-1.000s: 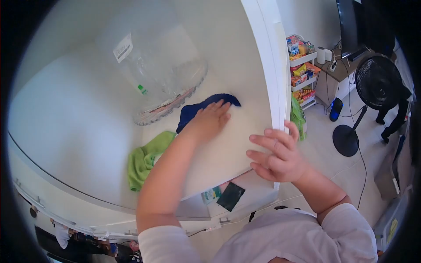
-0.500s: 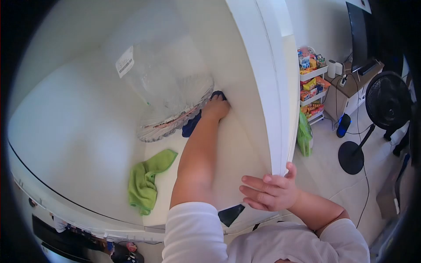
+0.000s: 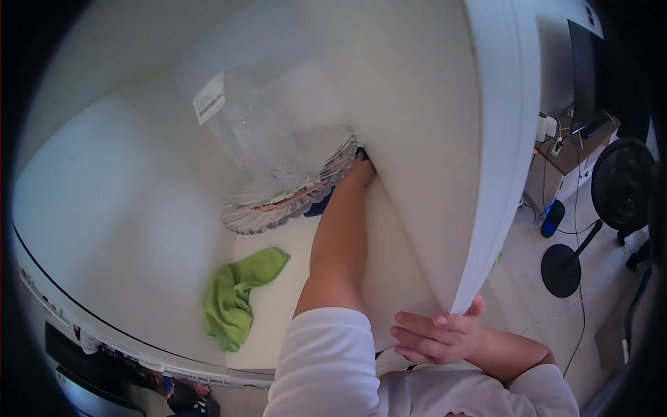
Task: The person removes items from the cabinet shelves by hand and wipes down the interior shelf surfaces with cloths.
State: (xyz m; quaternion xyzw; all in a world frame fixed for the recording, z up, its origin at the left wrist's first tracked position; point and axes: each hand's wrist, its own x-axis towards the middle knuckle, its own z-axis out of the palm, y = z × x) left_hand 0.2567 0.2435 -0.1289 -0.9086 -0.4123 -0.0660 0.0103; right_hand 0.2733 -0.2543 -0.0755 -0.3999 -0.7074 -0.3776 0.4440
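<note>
Head view, from the left: a smooth pale curved wall [image 3: 97,208] sweeps down to a dark line, with a strip of the room beyond it, where a dark bag [image 3: 184,399] sits on the floor. On the cream-white base [image 3: 269,333] of the compartment lies a crumpled green cloth [image 3: 233,302], near the curved wall. Farther in stands a clear fluted dish [image 3: 267,220], tilted, beneath clear plastic wrap [image 3: 257,132] that bears a white barcode label [image 3: 210,99]. A dark blue cloth [image 3: 319,205] shows partly from under the dish's rim, with more dark fabric at the left hand [image 3: 363,169]. That hand reaches into the corner just beside the dish; its fingers are largely hidden, so I cannot tell whether they pinch the fabric or press it flat. A pale side panel [image 3: 424,125] rises to the right. At the lower end of its white edge, the right hand [image 3: 445,337] has its fingers extended and loosely spread, with the edge coming down behind them. Past the panel are a brown-topped cabinet [image 3: 556,167], a blue-lit device [image 3: 553,218], a dark screen [image 3: 586,76] and a black fan [image 3: 623,184] on light flooring crossed by cords.
</note>
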